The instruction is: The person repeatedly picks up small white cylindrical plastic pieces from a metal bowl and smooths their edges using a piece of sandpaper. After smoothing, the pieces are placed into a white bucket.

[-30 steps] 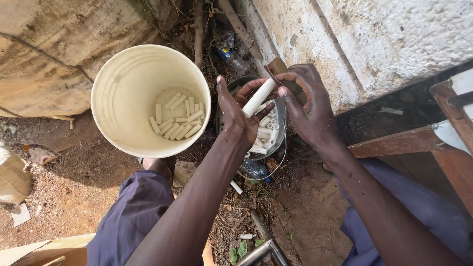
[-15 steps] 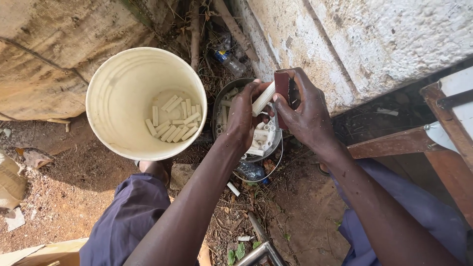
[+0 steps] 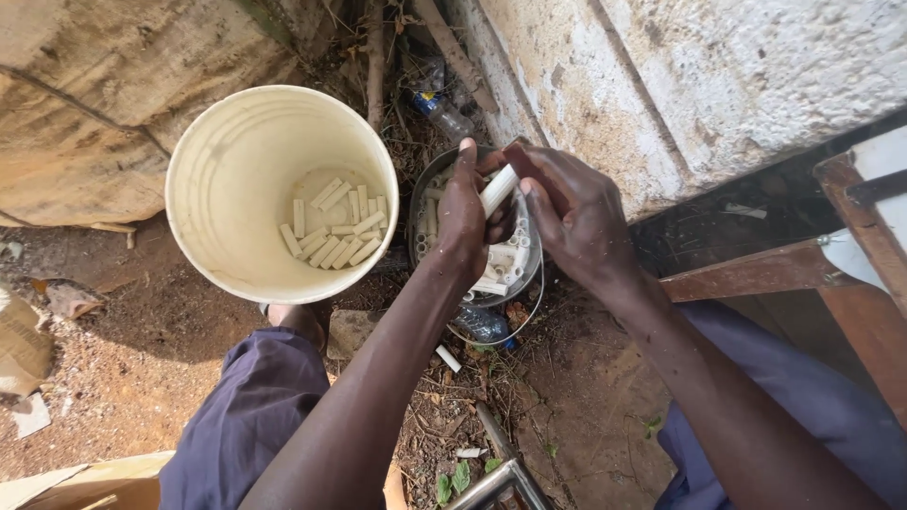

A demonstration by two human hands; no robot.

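My left hand (image 3: 465,217) grips a short white pipe piece (image 3: 498,190), holding it over a dark metal bowl (image 3: 525,266) that has more white pipe pieces and fittings in it. My right hand (image 3: 574,217) is closed at the upper end of the same piece and holds a dark reddish object (image 3: 522,157) against it. A cream plastic bucket (image 3: 236,170) stands to the left with several cut white pipe pieces (image 3: 333,232) on its bottom.
A rough whitewashed wall (image 3: 699,85) rises at the right, a worn sack-like surface (image 3: 85,123) at the left. A wooden frame (image 3: 756,274) stands by my right arm. Plastic bottles (image 3: 444,113), twigs and litter lie on the dirt ground (image 3: 123,368).
Both hands with the pipe piece have lowered closer to the bowl. The piece is tilted more steeply and my right hand has closed in over its upper end.
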